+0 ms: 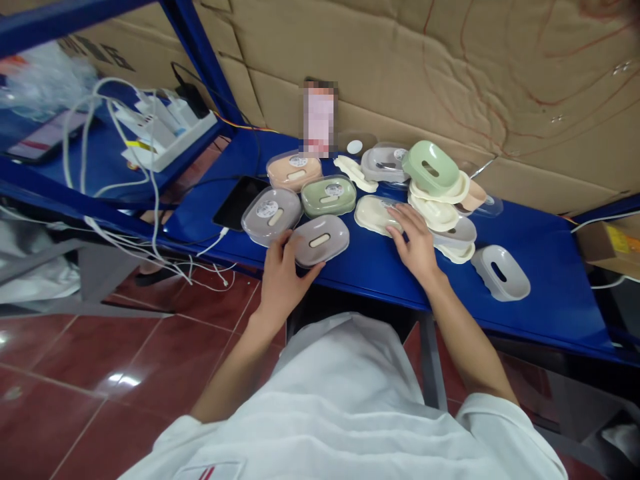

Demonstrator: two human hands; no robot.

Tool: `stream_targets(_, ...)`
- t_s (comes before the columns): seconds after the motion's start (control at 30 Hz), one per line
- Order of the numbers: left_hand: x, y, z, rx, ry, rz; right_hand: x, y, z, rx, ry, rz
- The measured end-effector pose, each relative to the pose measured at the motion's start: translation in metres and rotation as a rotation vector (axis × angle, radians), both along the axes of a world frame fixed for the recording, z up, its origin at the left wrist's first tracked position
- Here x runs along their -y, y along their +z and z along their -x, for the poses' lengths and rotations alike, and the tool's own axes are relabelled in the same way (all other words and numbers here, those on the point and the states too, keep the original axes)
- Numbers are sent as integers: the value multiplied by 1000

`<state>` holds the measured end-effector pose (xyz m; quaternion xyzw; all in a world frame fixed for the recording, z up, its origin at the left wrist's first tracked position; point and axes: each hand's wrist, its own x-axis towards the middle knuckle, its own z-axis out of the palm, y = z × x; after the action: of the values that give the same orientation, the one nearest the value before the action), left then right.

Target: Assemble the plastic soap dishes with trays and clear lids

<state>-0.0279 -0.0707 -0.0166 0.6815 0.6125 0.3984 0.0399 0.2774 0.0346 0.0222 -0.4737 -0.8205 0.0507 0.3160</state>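
Note:
My left hand (289, 273) is closed around the near left side of a grey oval soap dish (330, 238), thumb along its front edge. The dish has a pale slot in its top. My right hand (414, 241) has its thumb and fingers on the right end of a cream soap dish (373, 215), partly covering it. Behind my left hand sit a lidded grey soap dish (267, 215) with a round label, a lidded green one (330, 195) and a lidded peach one (294, 169).
A green soap-dish piece (433, 167) tops a pile of cream and grey pieces at right. A pale grey piece (505, 277) stands apart on the blue table (555, 313). A dark phone (243, 203), a power strip (175, 141) and white cables lie left; cardboard (370, 73) forms the back.

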Motion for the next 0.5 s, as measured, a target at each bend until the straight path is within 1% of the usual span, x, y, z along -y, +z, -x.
stream_targets(0.07, 0, -2, -2, -41, 61, -37, 12, 8, 14, 10, 74, -1)
stream_targets(0.13, 0, -4, -3, -69, 102, -83, 21, 13, 30, 52, 239, 22)
stream_targets(0.2, 0, -6, -3, -87, 130, -125, 25, 13, 47, 99, 422, 46)
stream_targets(0.27, 1, -8, 1, -106, 121, -146, 21, 11, 61, 130, 540, 62)
stream_targets(0.4, 2, -10, 11, -106, 12, -179, 2, 1, 76, 166, 631, 53)
stream_targets(0.5, 1, -9, 15, -98, -20, -234, -7, -6, 80, 197, 646, 4)
